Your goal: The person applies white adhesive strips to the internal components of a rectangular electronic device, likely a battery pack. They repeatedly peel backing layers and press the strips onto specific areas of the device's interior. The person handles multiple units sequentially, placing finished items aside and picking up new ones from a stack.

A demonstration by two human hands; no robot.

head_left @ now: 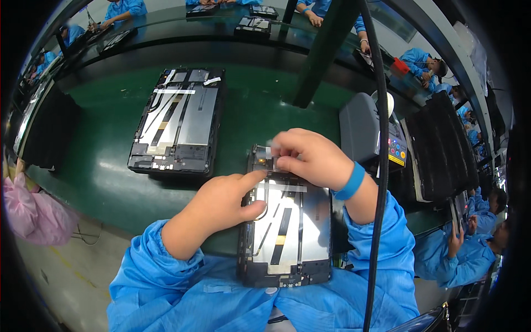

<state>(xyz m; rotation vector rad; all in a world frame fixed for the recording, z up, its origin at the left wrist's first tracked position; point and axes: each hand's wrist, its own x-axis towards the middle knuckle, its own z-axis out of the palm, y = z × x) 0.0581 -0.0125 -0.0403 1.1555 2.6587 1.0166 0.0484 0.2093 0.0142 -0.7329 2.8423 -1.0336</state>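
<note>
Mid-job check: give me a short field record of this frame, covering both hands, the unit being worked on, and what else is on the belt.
left hand: index finger and thumb pressed on the left edge of the near opened tablet
right hand: fingertips pinching a small part at that tablet's top edge
wristband: blue, on the right wrist
second opened tablet: lies apart, up and to the left, untouched
surface: green belt
cable: black, hangs down at the right

Bright blue work-coat sleeves (166, 276) with elastic cuffs, blue wristband (350, 181) on right wrist
</note>
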